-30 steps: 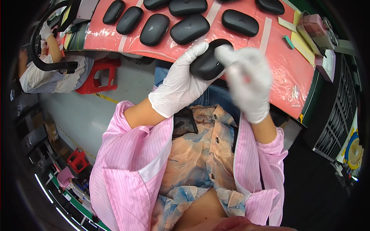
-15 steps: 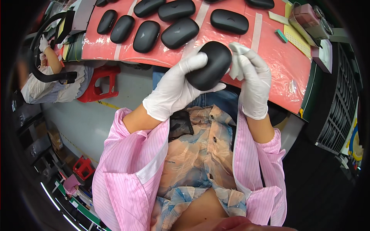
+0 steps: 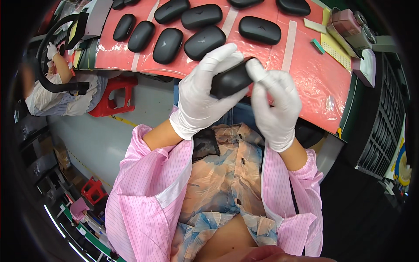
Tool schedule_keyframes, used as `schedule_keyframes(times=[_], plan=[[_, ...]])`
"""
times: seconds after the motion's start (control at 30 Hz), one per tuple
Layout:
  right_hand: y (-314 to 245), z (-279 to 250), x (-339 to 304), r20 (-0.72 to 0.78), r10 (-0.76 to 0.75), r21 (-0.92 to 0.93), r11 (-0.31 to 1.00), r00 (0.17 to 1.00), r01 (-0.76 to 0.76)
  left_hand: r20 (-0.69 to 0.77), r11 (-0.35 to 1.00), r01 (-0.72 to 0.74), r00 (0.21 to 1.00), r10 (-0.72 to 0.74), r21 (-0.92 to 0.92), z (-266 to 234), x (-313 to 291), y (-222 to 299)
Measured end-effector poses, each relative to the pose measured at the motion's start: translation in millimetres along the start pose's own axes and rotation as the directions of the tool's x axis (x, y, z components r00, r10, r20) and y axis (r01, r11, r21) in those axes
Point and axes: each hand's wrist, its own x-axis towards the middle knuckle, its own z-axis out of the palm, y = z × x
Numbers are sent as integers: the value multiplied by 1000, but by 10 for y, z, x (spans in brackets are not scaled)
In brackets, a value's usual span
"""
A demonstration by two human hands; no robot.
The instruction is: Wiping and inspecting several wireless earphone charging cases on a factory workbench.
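My left hand, in a white glove, is closed around a smooth black oval case, thumb over the upper side and fingers below. The case is tilted, so its broad face is partly turned away. My gloved right hand presses at the case's right end with bent fingers. A bit of white cloth appears pinched at its fingertips, mostly hidden against the white glove. Both hands are just in front of the table edge. Beyond them, similar black cases rest on a red, plastic-covered mat.
At the table's right lie a small green block, a yellow pad and a container with a pink item. A black curved frame rises at left. Beyond it a co-worker's gloved hand shows near a red stool.
My left hand has tilted the case, turning its broad face away. My right hand has moved left and brought its fingertips onto the case's end; the cloth shows much less.
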Motion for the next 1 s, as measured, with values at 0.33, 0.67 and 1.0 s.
schedule_keyframes(times=[0.33,0.67,1.0], plan=[[-29,-51,-5,4,2,-3,1000,1000,-2,-55,964,-29,997,45,263,14,33,77],[96,-132,11,98,197,130,969,975,-209,-33,995,-24,999,28,101,46,-70,3],[513,-434,67,38,41,-388,921,998,-23,719,-265,674,596,-358,-690,-62,23,-91]])
